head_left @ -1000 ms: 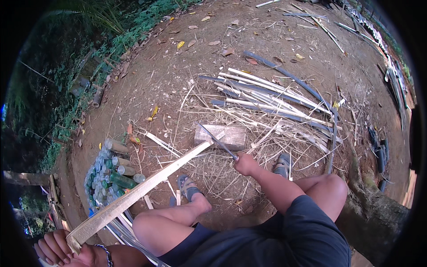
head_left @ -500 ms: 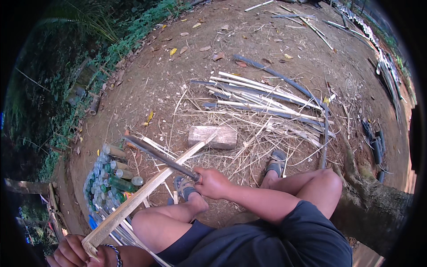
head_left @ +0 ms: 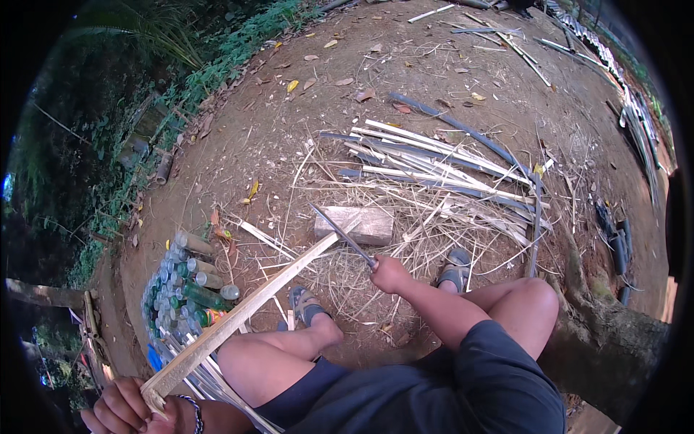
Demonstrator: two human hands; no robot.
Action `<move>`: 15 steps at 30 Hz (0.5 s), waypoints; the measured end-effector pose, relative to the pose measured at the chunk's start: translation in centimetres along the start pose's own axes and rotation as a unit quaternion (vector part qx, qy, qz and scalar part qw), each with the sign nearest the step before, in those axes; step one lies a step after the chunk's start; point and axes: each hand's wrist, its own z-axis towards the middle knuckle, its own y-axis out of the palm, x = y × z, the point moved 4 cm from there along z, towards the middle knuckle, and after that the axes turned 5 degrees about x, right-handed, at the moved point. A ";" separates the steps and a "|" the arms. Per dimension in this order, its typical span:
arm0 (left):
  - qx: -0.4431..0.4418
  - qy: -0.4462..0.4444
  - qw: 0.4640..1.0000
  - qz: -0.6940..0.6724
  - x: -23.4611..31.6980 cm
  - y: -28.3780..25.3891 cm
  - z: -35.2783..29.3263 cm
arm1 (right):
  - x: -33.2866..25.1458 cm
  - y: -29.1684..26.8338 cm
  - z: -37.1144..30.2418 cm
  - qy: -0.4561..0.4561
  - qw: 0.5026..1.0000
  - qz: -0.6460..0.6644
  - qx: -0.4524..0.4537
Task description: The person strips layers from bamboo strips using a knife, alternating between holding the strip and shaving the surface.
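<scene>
My left hand (head_left: pixel 130 409), at the lower left, is wrapped round the near end of a long pale split-bamboo strip (head_left: pixel 238 311). The strip slants up to the right, and its far end rests on a short wooden block (head_left: pixel 372 226) on the ground. In my right hand (head_left: pixel 391 275), closed round its handle, is a long-bladed knife (head_left: pixel 345 239). Its dark blade points up and left, lying across the strip near the block; whether it touches the strip I cannot tell.
Beyond the block lies a pile of split strips (head_left: pixel 441 163) amid thin shavings (head_left: pixel 426 217). Bottles (head_left: pixel 184 282) are heaped at the left, next to my leg. A tree trunk (head_left: pixel 607 347) stands close on the right. My sandalled feet (head_left: pixel 309 304) flank the work spot.
My right hand has moved right and slightly up with the knife, its blade now near the strip's far end. My left hand keeps hold of the strip. The view has shifted slightly.
</scene>
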 end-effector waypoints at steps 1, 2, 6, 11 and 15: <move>-0.013 -0.010 1.000 -0.007 -0.1 -0.1 0.0 | -2.3 -0.7 -0.1 -0.026 1.000 0.009 -0.010; -0.011 -0.005 1.000 -0.002 -0.1 -0.3 0.1 | -6.1 -1.6 -2.0 -0.042 0.999 0.021 -0.028; -0.021 -0.008 1.000 0.020 -1.0 0.0 1.4 | -5.1 -0.1 -2.2 -0.023 0.999 0.030 -0.016; -0.062 -0.029 0.998 0.001 -1.0 1.6 1.5 | 5.8 0.3 2.2 0.095 0.995 -0.038 -0.021; -0.036 -0.017 0.997 -0.067 -3.3 2.9 2.2 | -4.9 -0.3 0.2 -0.031 0.997 0.002 -0.076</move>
